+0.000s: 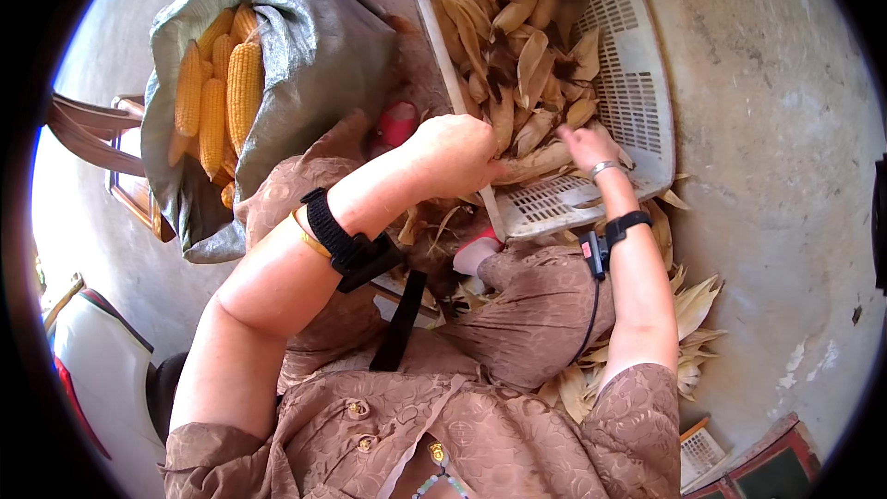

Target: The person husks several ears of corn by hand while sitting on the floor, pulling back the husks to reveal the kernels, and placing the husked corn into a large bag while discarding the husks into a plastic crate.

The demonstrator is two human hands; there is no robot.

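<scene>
My left hand (464,156) is closed at the near left rim of a white plastic basket (662,118), around one end of a husk-covered corn ear (533,165). Over the basket's near right part is my right hand (591,147), fingers spread at the husks, close to the ear's other end; whether it touches the ear is not plain. Dry corn in husks (530,69) fills the basket. To the left, a grey-green woven sack (326,48) gapes around several husked yellow corn cobs (244,86).
Loose husks (693,305) lie on the concrete floor (755,118) at right. A wooden chair (97,128) stands behind the sack. At lower left is a white and red vehicle part (104,360). A red shoe (481,241) shows beneath the basket.
</scene>
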